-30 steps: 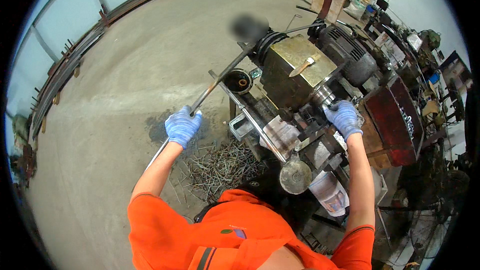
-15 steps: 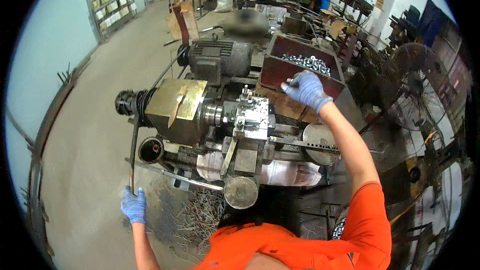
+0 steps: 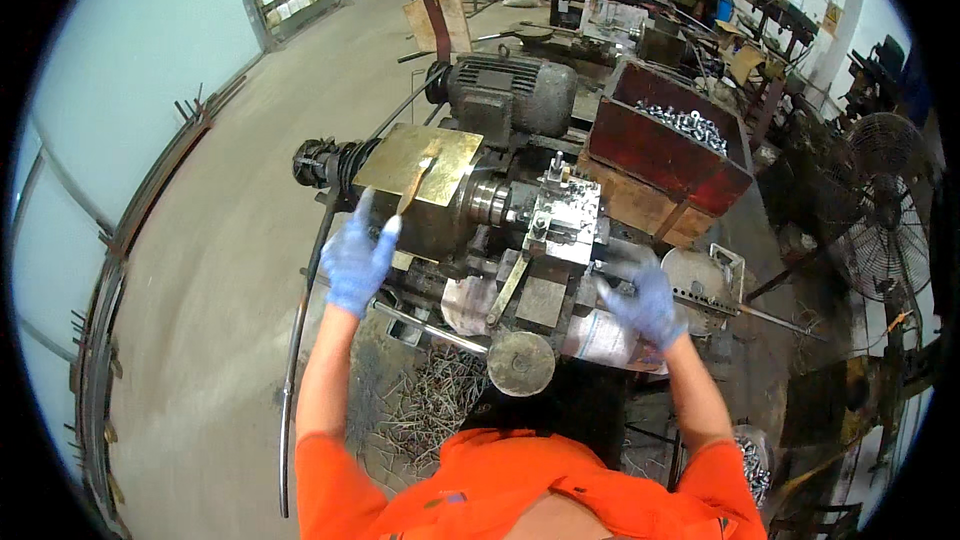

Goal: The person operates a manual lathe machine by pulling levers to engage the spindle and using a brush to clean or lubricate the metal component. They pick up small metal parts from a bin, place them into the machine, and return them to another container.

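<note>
My left hand, in a blue-and-white striped glove, is in front of the headstock of a small lathe, index finger and thumb spread with nothing between them. Just left of it runs a long dark rod, its lower end untouched. My right hand, gloved alike, is right of the cross slide with its tool post. Motion smears its fingers, so I cannot tell whether they hold anything. Between the hands sits the chuck. A wooden-handled brush lies on the brass-coloured headstock cover.
A dark red bin with many small metal parts stands behind the slide, right of the motor. A round plate sticks out toward me. Thin metal scraps litter the floor. A caged fan stands at right.
My left hand has let go of the long rod and risen to the headstock. My right hand has come from the red bin down toward the slide. The view has shifted left.
</note>
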`<state>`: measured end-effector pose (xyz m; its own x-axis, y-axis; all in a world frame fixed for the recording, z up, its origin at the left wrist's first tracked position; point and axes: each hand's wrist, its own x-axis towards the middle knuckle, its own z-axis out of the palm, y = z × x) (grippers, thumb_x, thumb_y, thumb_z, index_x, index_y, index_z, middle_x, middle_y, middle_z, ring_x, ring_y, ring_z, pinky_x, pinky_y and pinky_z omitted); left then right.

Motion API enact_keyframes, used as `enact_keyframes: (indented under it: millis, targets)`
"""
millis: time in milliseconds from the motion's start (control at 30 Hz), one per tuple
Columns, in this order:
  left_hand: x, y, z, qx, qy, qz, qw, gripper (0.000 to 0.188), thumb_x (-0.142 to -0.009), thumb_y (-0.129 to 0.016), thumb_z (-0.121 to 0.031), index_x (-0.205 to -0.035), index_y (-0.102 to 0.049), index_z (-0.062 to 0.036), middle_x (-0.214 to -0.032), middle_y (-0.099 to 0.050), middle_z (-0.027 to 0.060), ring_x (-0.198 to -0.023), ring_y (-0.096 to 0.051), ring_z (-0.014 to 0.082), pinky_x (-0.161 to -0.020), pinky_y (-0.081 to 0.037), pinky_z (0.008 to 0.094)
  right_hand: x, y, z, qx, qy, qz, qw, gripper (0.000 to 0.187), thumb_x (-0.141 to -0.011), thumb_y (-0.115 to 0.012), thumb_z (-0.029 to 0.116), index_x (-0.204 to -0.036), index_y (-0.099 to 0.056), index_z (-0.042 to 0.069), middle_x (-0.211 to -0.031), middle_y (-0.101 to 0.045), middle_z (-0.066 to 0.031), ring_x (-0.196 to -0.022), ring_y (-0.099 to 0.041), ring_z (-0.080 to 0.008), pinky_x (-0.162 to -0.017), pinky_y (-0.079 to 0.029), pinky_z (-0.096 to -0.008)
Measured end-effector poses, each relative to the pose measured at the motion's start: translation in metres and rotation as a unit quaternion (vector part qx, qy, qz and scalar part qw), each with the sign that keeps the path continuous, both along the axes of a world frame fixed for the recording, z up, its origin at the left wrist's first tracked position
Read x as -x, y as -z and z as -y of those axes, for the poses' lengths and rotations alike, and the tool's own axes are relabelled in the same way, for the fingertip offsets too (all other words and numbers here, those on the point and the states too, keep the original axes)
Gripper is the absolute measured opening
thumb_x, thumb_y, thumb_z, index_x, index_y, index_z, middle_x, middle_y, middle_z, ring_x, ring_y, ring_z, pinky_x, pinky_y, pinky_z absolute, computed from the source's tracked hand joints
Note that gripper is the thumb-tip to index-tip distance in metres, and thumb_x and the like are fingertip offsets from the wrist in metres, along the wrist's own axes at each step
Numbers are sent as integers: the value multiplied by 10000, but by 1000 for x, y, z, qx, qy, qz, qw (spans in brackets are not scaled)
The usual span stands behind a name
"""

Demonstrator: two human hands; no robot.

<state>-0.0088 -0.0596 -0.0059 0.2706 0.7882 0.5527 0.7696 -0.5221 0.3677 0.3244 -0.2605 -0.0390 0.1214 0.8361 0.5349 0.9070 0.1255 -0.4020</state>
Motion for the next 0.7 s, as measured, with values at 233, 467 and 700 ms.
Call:
enact_keyframes:
  millis: [233, 467, 700]
  targets:
    - [-36, 40, -44, -76, 33, -53, 995, 427, -862, -553, -347, -1202, -549, -89, -872, -648, 166, -722, -641, 304, -637, -500, 394, 1, 76, 105, 74, 99, -77, 989, 199, -675, -741, 183, -815, -675, 58, -971, -641, -155, -918, -598, -325, -813, -478, -390]
    - [-24, 29, -64, -216, 2, -25, 976, 245, -884, -530, -250, -1053, -626, -100, -713, -621, 115, -561, -601, 273, -530, -470, 384, -9, 86, 150, 64, 198, -143, 968, 151, -674, -730, 105, -801, -690, 34, -863, -667, -133, -858, -624, -268, -790, -484, -335]
    - [-46, -10, -104, -104, -76, -160, 979, 266, -897, -440, -290, -924, -624, -100, -719, -643, 127, -649, -634, 301, -590, -492, 432, 4, 80, 142, 79, 167, -181, 966, 143, -676, -730, 120, -785, -684, 40, -810, -660, -132, -779, -630, -277, -748, -488, -329]
